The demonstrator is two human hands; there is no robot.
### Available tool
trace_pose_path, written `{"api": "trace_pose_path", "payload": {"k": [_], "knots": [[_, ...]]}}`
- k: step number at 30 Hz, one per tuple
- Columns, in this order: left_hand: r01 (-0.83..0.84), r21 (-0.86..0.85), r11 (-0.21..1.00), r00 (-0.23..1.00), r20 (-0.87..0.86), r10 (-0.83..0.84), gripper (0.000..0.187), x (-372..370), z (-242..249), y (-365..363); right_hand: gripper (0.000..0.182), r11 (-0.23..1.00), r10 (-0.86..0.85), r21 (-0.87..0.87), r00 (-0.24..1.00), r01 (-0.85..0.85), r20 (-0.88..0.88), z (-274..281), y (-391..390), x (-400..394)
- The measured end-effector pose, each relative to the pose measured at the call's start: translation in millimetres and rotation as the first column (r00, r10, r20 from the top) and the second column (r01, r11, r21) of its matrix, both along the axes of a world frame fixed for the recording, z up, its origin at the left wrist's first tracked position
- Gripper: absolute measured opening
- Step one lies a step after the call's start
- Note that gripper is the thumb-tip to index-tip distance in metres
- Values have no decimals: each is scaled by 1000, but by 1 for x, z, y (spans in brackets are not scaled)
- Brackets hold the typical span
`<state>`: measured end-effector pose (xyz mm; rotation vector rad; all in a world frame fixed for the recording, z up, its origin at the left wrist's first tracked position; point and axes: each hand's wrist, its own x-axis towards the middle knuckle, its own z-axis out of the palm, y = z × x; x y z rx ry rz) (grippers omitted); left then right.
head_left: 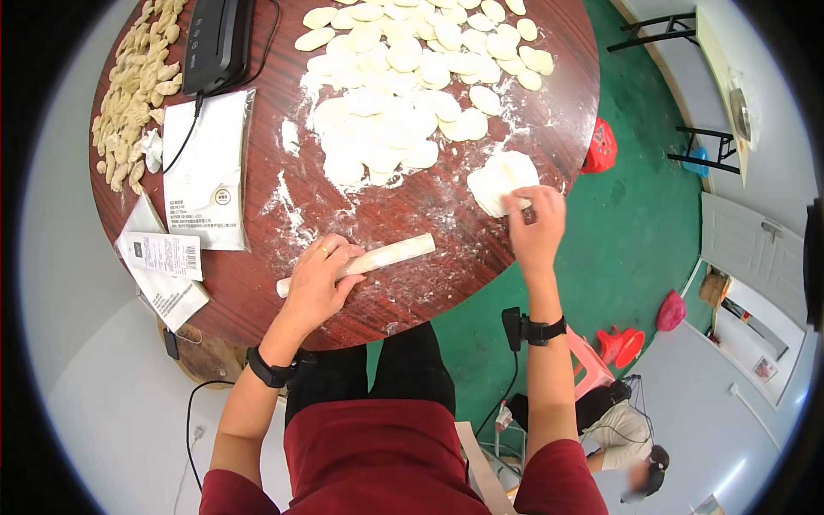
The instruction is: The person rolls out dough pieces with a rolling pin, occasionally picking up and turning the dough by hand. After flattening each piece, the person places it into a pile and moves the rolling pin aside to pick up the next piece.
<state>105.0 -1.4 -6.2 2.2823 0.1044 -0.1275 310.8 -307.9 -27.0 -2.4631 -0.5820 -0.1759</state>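
Observation:
My left hand [316, 281] lies over a floured wooden rolling pin [396, 253], fingers curled on it near its left end. The pin rests at a slant close to the table's near edge. To the right, my right hand [538, 227] pinches the near edge of a pale round dough wrapper [498, 176], which lies on the table. Just beyond spreads a big heap of floured dough wrappers [378, 129], overlapping one another toward the far side.
The round wood-grain table [232, 287] is dusted with flour. Shaped dumplings [137, 86], a black appliance [217, 47] with a cord and plastic-wrapped packets [202, 172] stand at its left. A red stool [601, 146] is beyond the right edge. Another person [622, 433] sits behind at the lower right.

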Motion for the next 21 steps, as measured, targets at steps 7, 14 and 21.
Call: {"api": "trace_pose_path", "payload": {"k": [7, 14, 21], "knots": [[-13, -3, 1000, 1000, 17, 13, 34, -3, -3, -1, 18, 1000, -8, -8, 1000, 7, -19, -17, 11, -11], [-16, -8, 1000, 1000, 23, 16, 34, -3, -5, -1, 15, 994, 64, -89, 998, -66, -25, -10, 9, -9], [-19, -30, 999, 1000, 23, 20, 33, -3, -6, 0, 31, 993, 9, -116, 996, 2, 93, -7, 12, -6]]}}
